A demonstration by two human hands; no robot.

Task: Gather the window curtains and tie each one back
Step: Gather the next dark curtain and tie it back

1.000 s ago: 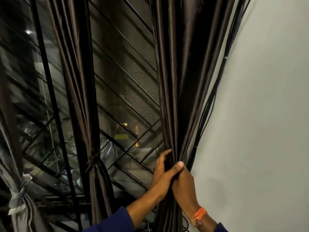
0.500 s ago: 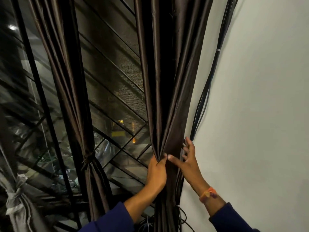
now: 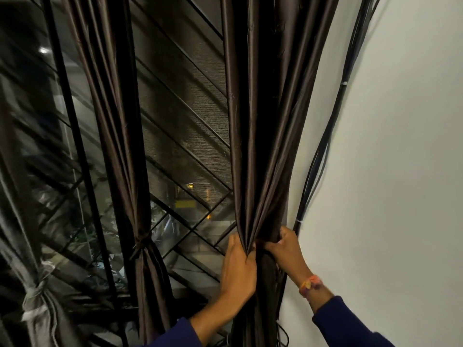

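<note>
A dark brown satin curtain (image 3: 260, 126) hangs in bunched folds beside the white wall. My left hand (image 3: 238, 269) grips its gathered folds from the left at waist height. My right hand (image 3: 285, 246), with an orange band at the wrist, curls round the same bundle from the right, next to the wall. A second brown curtain (image 3: 117, 136) to the left is cinched with a knotted tie (image 3: 141, 242). A grey curtain (image 3: 37, 304) at the far left is also knotted.
Behind the curtains stands a window with a black diagonal metal grille (image 3: 185, 151) and mesh. A bundle of black cables (image 3: 323, 146) runs down the white wall (image 3: 400, 171) just right of the held curtain.
My right hand, spread open against the curtain's right edge half a second ago, has closed round the bundle. My left hand keeps its grip on the folds.
</note>
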